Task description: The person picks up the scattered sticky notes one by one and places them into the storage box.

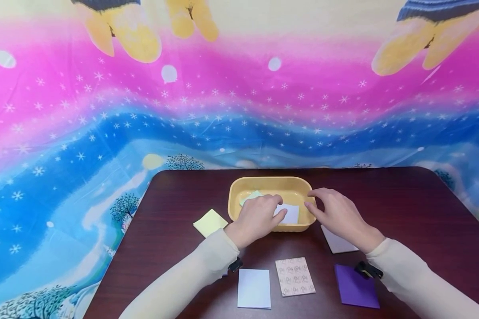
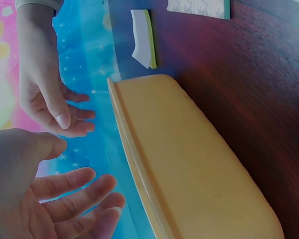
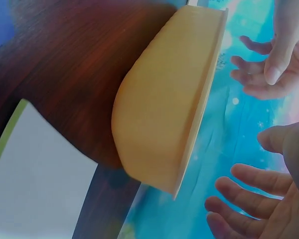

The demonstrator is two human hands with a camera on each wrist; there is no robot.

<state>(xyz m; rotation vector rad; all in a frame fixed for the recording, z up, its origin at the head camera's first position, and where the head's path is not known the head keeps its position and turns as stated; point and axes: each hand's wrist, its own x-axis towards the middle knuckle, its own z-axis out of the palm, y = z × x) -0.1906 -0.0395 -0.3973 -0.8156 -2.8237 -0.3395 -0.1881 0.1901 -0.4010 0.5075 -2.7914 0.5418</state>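
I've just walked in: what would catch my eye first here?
A pink-and-blue backdrop scattered with white snowflakes fills the space behind the dark table. Near its far edge sits a yellow tub, the left hand over it and the right hand by its right end. A vivid purple pad lies nearer, at the table's front right.

No text, label, brand or number can be read. The patterned pad [image 1: 295, 277], between 5 and 6 o'clock from the yellow tray [image 1: 293, 227], bears rows of small repeated marks, too unclear to tell as letters.
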